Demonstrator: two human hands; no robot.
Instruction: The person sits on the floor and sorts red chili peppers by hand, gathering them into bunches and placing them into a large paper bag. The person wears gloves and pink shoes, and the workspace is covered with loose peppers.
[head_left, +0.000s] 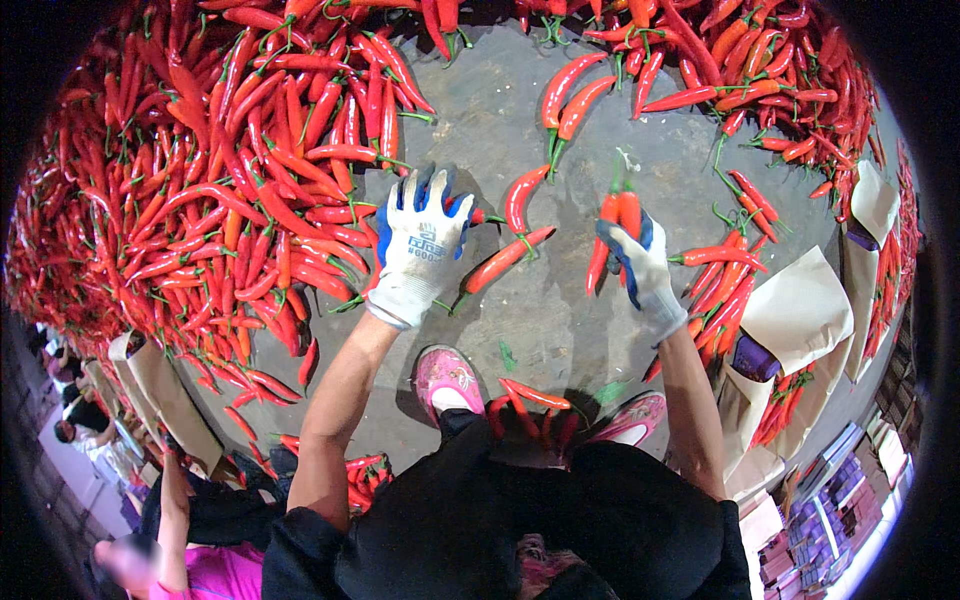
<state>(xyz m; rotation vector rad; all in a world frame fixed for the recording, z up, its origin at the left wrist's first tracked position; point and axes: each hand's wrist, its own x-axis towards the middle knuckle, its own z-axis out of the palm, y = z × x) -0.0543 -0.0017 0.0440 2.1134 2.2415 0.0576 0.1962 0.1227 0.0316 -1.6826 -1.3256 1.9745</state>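
Note:
My left hand (426, 244), in a white and blue coated work glove, lies palm down over red chili peppers at the edge of a large heap (247, 165). Red pepper parts show beside and between its fingers; whether it grips any is hidden. My right hand (637, 259), gloved alike, holds a few red chili peppers (628, 211) between thumb and fingers, green stems pointing away from me. Between the hands, a loose chili pepper (499, 268) lies on the grey floor, with a curved one (521, 201) just beyond it. Two more peppers (574, 105) lie farther out.
Another chili heap (787, 75) lies at the upper right. Paper sacks (802, 307) holding peppers stand at the right, near stacked purple packages (832, 495). At the lower left are a paper sack (169, 397) and a person in pink (221, 570). Peppers lie between my shoes (448, 381).

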